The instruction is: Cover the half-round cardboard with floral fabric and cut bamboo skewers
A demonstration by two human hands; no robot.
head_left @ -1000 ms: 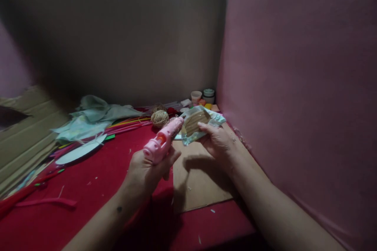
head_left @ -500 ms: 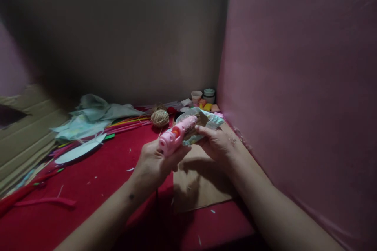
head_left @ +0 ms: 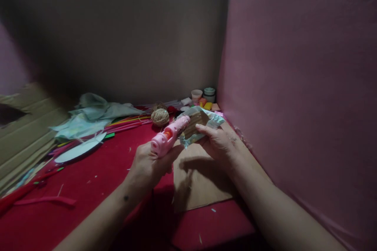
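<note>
My left hand (head_left: 151,166) is wrapped round a pink glue gun (head_left: 169,137), whose nozzle end points up and to the right. In my right hand (head_left: 216,139) is a brown piece of cardboard (head_left: 196,123) with pale green patterned fabric (head_left: 216,120) around its edges. The thumb lies on the brown face, while the other fingers are mostly hidden behind it. The gun's front end is close to the left side of the cardboard; I cannot tell whether they touch. Below both hands a flat brown board (head_left: 203,180) lies on the red cloth.
Balls of twine (head_left: 160,117) sit behind the glue gun. Crumpled pale fabric (head_left: 97,111), a white oval piece (head_left: 81,149) and coloured strips (head_left: 126,125) lie to the left. Small tubs (head_left: 209,95) stand in the back corner. A pink wall (head_left: 300,86) rises close on the right.
My left hand has drawn the glue gun a little left and down, away from the cardboard, so more of its brown face shows. My right hand stays nearly in place.
</note>
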